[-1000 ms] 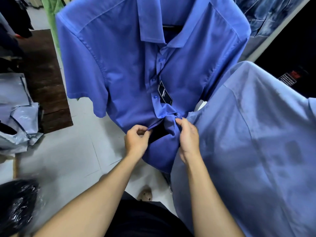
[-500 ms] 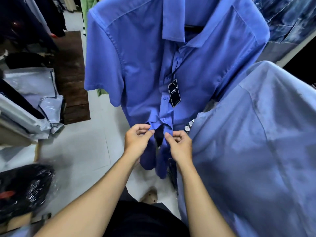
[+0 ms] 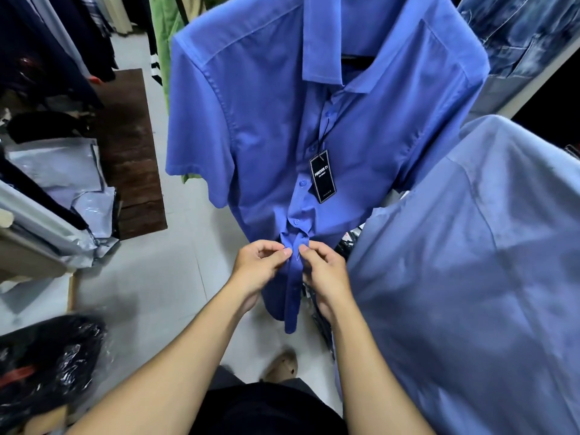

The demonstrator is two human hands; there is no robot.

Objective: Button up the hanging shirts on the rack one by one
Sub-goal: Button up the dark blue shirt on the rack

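Left hand [image 3: 255, 266] and right hand [image 3: 323, 271] pinch the blue shirt [image 3: 266, 120] placket — fingertips nearly touching. Upper buttons fastened; black tag [image 3: 322, 176] dangles.

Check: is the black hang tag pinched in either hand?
No. The hang tag dangles free above both hands, which pinch the shirt placket.

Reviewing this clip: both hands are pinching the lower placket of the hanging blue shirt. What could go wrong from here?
1. The left hand and right hand pinch the blue shirt low on its placket, and the fabric above bunches; a mismatched button and hole seems possible.
2. The black tag dangles beside the placket and might get caught.
3. Pulling down may drag the shirt askew on its hanger.
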